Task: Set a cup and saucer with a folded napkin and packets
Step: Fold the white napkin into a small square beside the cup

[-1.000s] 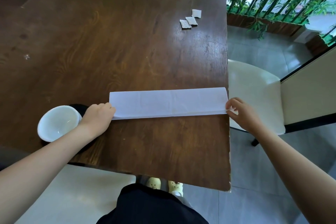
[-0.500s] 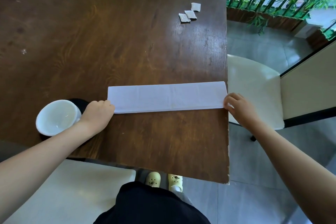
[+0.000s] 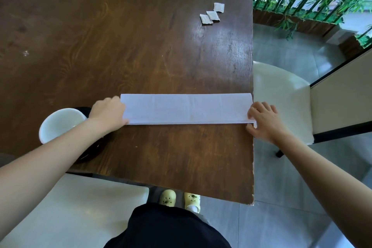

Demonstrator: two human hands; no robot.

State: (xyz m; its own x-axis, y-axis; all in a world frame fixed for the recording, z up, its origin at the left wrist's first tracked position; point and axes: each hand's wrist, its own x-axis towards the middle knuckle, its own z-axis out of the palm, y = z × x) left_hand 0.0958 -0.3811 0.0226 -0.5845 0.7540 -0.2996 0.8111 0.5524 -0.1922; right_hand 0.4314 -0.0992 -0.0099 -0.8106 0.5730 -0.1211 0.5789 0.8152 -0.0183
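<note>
The folded napkin strip (image 3: 187, 108) lies across mid-frame. On its right end the right hand (image 3: 265, 122) rests with fingers spread; the left hand (image 3: 107, 113) covers the other end, grip unclear. Keep the edges aligned while creasing.

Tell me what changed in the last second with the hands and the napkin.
The right hand opened: its fingers, earlier curled in a pinch at the right end of the napkin, now lie spread on that end. The left hand stays on the left end. The napkin is the same long folded strip, and the cup, saucer and packets have not moved.
</note>
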